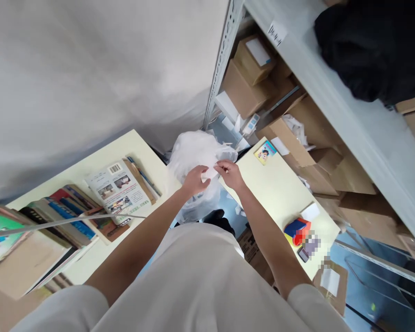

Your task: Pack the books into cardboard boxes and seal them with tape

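Translucent bag (193,145) beneath hands (195,180), contents indistinct

A: How are your arms placed?

B: Your left forearm (141,235) angles inward from the lower left, and your right forearm (264,228) angles inward from the lower right; both are bare below your short pale sleeves (69,309).

A: Do they meet at the end?

B: Almost. Your left grip (192,180) and right grip (231,174) sit close together in front of your torso (207,276) (a narrow gap parts them).

A: And your digits?

B: On the left, your thumb is set opposite your bent fingers (199,170); on the right, your thumb and forefinger draw together in a pinch, pointing leftward, the back of that grip turned up.
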`<action>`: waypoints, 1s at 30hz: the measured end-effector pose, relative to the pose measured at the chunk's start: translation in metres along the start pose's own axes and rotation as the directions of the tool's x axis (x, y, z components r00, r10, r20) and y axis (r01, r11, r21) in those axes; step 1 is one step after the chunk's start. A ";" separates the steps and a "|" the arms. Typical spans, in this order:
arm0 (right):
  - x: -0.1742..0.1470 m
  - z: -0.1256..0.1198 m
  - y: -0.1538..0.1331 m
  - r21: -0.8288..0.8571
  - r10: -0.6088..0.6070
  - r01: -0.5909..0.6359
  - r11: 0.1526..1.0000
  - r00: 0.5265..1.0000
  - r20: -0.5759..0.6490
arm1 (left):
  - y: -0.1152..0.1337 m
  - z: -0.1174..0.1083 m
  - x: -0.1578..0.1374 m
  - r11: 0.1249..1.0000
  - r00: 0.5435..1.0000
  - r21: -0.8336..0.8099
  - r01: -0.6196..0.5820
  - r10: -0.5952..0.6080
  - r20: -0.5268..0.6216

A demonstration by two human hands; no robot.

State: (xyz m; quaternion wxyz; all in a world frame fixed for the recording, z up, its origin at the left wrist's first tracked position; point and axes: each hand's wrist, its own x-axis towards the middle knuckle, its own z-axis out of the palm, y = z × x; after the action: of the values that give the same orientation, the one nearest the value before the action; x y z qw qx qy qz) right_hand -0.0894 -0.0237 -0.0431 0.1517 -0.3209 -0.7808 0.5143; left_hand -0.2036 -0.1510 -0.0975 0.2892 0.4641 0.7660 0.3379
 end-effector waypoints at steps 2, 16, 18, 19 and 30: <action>0.008 -0.011 -0.021 0.061 -0.021 0.016 0.998 0.997 0.073 | 0.011 -0.009 0.002 0.995 0.993 -0.024 -0.096 0.094 -0.073; 0.029 -0.038 -0.078 0.144 0.004 0.024 0.989 0.981 -0.193 | 0.035 -0.088 -0.008 0.956 0.983 0.244 0.161 -0.178 0.052; 0.028 -0.038 -0.080 0.108 -0.004 0.013 0.994 0.997 -0.075 | 0.044 -0.093 -0.005 0.998 0.998 0.056 0.040 -0.038 -0.048; 0.027 -0.038 -0.083 0.099 -0.022 0.023 0.995 1.000 -0.014 | 0.051 -0.096 -0.003 0.999 0.995 -0.040 -0.034 0.030 -0.091; 0.024 -0.070 -0.123 0.259 -0.138 0.216 0.941 0.948 -0.288 | 0.097 -0.156 0.010 0.989 0.981 0.120 -0.088 0.107 -0.160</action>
State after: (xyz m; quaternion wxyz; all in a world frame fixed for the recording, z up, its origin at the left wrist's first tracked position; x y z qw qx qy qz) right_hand -0.1104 0.0087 0.0954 0.3458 -0.2895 -0.6961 0.5586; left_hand -0.2758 -0.1475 0.0717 0.1809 0.4870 0.7815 0.3454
